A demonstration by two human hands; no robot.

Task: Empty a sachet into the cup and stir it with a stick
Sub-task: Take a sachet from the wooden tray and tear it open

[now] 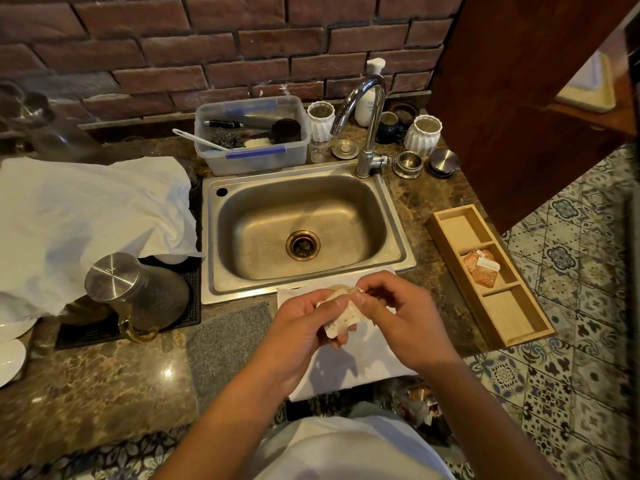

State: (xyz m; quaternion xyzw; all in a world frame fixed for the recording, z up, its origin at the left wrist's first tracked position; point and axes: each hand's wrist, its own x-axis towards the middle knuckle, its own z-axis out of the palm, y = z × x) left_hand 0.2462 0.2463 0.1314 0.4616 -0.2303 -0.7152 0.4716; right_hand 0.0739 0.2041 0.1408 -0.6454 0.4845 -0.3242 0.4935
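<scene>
The small white paper sachet with orange dots (341, 313) was held in the air between both hands, just in front of the near rim of the sink. The left hand (304, 327) gripped its lower part with fingers curled around it and the thumb pressed on top. The right hand (398, 313) pinched its upper edge between thumb and forefinger. Under the hands, a white folded paper napkin (349, 368) lay on the brown marble tabletop (104, 375), reaching close to the near edge. The cup was hidden behind the hands; I could only see a pale rim there and cannot tell more.

Beside the napkin on the left lay a grey rough mat (225, 344). The rectangular steel sink (301, 223) stood empty behind. On the right, near the tabletop's edge, was a long wooden tray with three compartments (491, 271), and orange sachets (479, 266) lay in the middle one. On the left, a glass jug with a steel lid (135, 292) stood on a black rubber mat (86, 332), partly under a big white crumpled cloth (86, 223). Free tabletop remained at the near left.
</scene>
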